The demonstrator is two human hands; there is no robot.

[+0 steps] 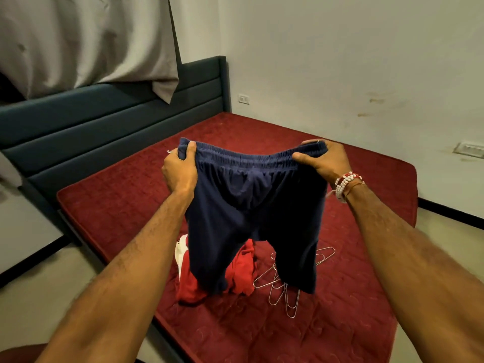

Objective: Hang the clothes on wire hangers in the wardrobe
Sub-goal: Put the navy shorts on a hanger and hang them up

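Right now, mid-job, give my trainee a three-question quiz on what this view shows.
1. True or false: the left hand and right hand each grip the shorts, holding them up off the mattress.
2. Where are the hangers? A: on the mattress. B: in the right hand. C: on the floor.
3. Fill in: the pile lying below the shorts is mostly ___ in colour.

Key: 1 true; 2 A; 3 red.
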